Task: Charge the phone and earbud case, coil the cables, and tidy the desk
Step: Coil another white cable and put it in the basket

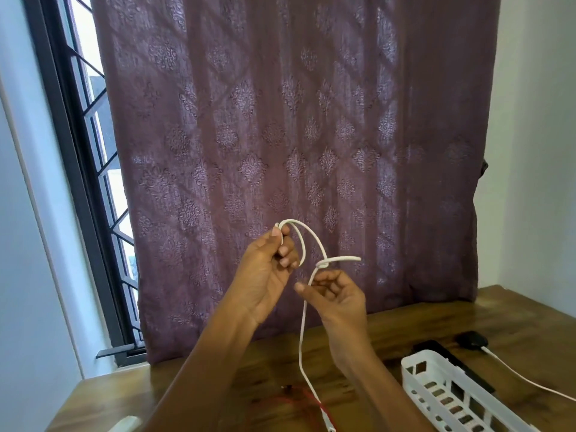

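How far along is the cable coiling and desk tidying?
Done: nothing looks finished; no phone or earbud case is identifiable. In hand: the left hand and right hand hold a white cable raised, looped and wrapped around itself. Left: a thin red cable lies loose on the wooden desk; the white slotted plastic basket shows no cable inside.

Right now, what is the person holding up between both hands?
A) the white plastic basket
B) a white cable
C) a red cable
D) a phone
B: the left hand pinches a loop of the white cable and the right hand grips it lower down, while the white plastic basket sits on the desk.
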A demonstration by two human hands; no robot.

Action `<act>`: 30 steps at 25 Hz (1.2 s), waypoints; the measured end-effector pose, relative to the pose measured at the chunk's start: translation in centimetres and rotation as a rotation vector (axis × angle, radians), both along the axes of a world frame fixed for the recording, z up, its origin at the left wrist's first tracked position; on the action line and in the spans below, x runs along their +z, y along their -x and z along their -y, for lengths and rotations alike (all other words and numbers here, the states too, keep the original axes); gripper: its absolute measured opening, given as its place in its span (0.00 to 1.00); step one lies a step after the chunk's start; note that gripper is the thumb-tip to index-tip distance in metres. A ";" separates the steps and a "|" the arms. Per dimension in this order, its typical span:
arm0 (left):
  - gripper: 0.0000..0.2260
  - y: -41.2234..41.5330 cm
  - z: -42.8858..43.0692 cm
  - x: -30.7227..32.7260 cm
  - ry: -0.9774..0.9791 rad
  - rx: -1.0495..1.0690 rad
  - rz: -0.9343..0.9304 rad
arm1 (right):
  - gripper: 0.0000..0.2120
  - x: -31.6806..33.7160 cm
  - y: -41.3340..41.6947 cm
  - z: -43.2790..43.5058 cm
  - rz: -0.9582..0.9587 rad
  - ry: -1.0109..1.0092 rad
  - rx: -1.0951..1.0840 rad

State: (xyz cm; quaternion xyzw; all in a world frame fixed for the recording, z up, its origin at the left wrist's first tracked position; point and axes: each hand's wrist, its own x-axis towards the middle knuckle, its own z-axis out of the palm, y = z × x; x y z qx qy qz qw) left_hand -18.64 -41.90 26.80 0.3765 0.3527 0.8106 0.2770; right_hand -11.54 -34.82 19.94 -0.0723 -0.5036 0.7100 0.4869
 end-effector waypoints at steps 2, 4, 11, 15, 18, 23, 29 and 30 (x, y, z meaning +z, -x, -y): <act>0.12 -0.4 -0.2 -0.1 0.018 0.056 -0.048 | 0.09 0.7 -0.2 0.1 0.010 0.022 -0.076; 0.12 -0.4 -0.3 -0.4 0.036 0.120 -0.082 | 0.06 1.0 -0.5 0.0 0.043 0.015 -0.097; 0.11 1.0 -0.4 -1.9 0.124 0.314 -0.178 | 0.02 1.7 -2.0 -1.4 0.010 0.070 -0.106; 0.11 1.6 0.0 -2.6 0.177 0.374 -0.256 | 0.04 2.0 -3.0 -2.8 -0.023 0.098 -0.166; 0.12 2.0 0.4 -3.0 0.189 0.405 -0.277 | 0.07 2.4 -3.7 -4.5 -0.054 0.150 -0.262; 0.12 2.2 1.2 -2.8 0.180 0.415 -0.339 | 0.11 1.7 -3.9 -8.0 0.096 0.078 -0.593; 0.11 0.0 0.7 -2.4 0.257 0.410 -0.599 | 0.11 1.3 -2.9 -7.3 0.432 -0.512 -0.808; 0.11 -0.2 0.6 -2.4 0.270 0.406 -0.647 | 0.11 1.4 -2.8 -7.1 0.472 -0.579 -0.840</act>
